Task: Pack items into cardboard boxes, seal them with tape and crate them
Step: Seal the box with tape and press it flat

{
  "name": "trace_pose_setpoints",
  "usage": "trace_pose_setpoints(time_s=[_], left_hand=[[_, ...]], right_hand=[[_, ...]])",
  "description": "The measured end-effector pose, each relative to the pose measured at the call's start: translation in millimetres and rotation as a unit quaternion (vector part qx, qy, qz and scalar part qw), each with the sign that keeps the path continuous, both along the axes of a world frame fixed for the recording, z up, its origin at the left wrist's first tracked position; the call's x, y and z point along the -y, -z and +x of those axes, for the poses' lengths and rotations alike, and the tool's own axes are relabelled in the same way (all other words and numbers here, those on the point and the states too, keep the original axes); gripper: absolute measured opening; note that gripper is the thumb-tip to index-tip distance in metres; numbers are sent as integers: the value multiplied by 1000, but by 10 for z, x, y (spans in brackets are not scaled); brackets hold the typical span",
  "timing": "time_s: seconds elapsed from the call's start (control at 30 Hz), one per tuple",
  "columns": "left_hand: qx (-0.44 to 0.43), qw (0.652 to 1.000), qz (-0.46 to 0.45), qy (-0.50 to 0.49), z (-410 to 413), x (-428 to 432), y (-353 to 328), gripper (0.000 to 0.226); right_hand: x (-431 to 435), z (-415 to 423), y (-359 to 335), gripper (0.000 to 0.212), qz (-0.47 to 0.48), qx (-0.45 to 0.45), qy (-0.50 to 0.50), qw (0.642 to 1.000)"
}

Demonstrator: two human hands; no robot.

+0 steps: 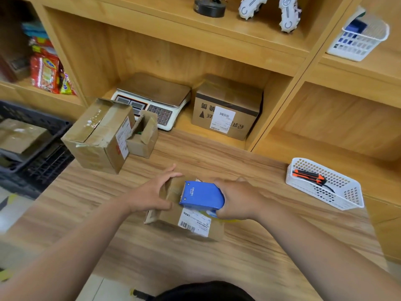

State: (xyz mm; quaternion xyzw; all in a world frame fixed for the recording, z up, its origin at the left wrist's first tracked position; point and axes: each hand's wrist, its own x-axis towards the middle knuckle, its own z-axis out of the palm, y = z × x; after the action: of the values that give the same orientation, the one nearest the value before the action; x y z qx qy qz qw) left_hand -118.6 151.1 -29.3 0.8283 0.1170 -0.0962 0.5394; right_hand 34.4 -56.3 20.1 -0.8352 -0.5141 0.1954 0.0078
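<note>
Two hands work on one small cardboard box (173,218), which lies on the wooden tabletop (249,253) directly beneath them. Our left hand (152,196) lies flat over the box's left end with the fingers stretched out, pressing down and grasping nothing. Our right hand (236,200) is clenched around a blue tape dispenser (201,196), which sits on the top of the box just beside the left thumb. A strip of yellowish tape (213,215) shows under the right hand.

Several things could go wrong from here, in our judgement. The tabletop looks smooth, so if the left hand lets up while the right pulls, the box may slide and the tape may wrinkle or run off the seam. The dispenser's serrated edge (183,190) faces the left hand and sits close to it; a quick pull toward that hand could nick a finger. A flap (150,216) juts out below the left wrist and may be left unsealed. The shipping label (194,222) lies below the right hand, and stray tape could cover its barcode. The black crate (32,127) waits well off beyond the left hand.
</note>
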Motion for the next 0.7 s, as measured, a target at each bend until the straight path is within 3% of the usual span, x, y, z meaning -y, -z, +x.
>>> trace_pose_setpoints(time_s=[0.13, 0.43, 0.5, 0.6, 0.7], left_hand=[[-22, 1000, -4, -16, -57, -48, 196, 89], [-7, 981, 175, 84, 63, 22, 576, 90], [2, 972, 209, 109, 90, -4, 579, 91], [0, 964, 232, 132, 83, -41, 604, 91], [-8, 960, 242, 143, 57, -63, 639, 89]], right_hand=[[-157, -89, 33, 37, -23, 32, -7, 999], [-239, -147, 84, 35, -87, 73, -7, 994], [-242, -126, 90, 46, -95, 69, -6, 993], [-221, -96, 86, 85, -109, 59, -19, 992], [-155, -75, -17, 83, -99, 49, -29, 993]])
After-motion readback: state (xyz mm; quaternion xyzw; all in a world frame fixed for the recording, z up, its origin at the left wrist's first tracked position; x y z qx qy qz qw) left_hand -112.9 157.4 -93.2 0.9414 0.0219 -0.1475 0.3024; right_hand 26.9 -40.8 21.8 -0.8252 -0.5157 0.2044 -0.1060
